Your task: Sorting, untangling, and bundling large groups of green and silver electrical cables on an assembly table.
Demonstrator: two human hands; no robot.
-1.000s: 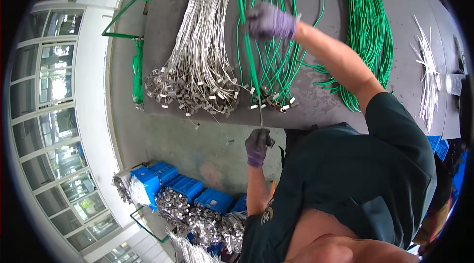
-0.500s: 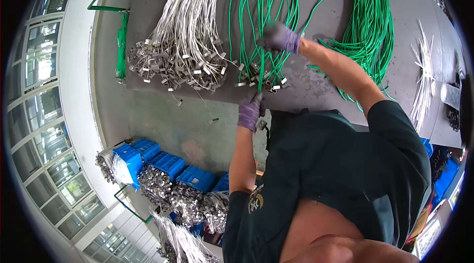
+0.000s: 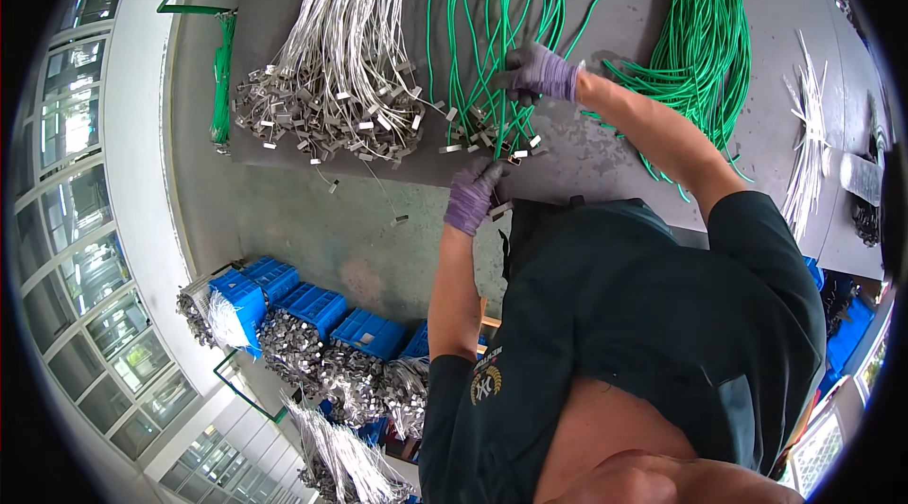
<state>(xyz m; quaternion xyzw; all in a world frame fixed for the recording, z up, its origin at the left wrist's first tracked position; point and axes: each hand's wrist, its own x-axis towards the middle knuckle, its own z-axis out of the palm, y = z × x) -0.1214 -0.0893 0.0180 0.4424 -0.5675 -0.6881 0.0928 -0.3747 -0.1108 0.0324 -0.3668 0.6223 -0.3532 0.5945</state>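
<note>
Cables, green ones (image 3: 492,41), lay fanned on the grey table (image 3: 605,159) at twelve o'clock. The right hand (image 3: 537,71) pinched several strands there. The left hand (image 3: 472,197), at the table's edge, gripped a metal-tipped end (image 3: 498,210).

Bright window daylight, strong fisheye edge bending.

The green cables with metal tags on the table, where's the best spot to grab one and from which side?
Take a green cable just behind its metal tag, on the bare strand. The tagged ends lie fanned along the near edge of the table, so come from that edge, as the left hand does. Further up the strands cross and tangle, so a grip there would likely snag neighbours.
</note>
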